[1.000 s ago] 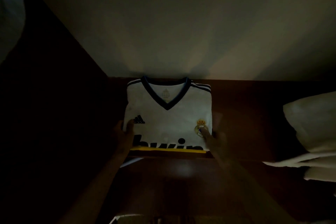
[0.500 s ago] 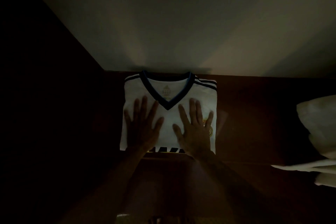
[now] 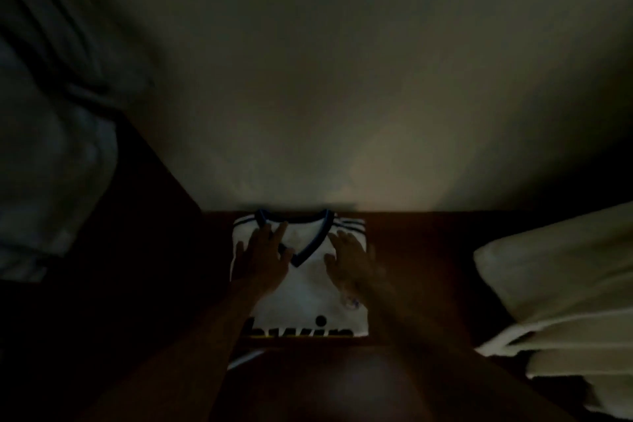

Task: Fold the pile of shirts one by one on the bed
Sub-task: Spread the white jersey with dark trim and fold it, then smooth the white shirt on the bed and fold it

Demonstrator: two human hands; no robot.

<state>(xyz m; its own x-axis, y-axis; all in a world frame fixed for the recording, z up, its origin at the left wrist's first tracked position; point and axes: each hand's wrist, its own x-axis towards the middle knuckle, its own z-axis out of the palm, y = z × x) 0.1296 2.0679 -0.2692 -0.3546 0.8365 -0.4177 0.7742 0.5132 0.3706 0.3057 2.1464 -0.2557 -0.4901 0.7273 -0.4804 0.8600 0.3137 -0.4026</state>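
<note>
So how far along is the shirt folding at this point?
The white jersey already lies folded into a neat rectangle, collar up. In hand: the left hand and right hand press flat on it. Left: pale fabric at the left may be more shirts, but it is too dark to tell.

The room was dim. A pale wall (image 3: 308, 62) rose behind a dark reddish-brown bed (image 3: 421, 250); white pillows (image 3: 555, 284) lay stacked at right.
</note>
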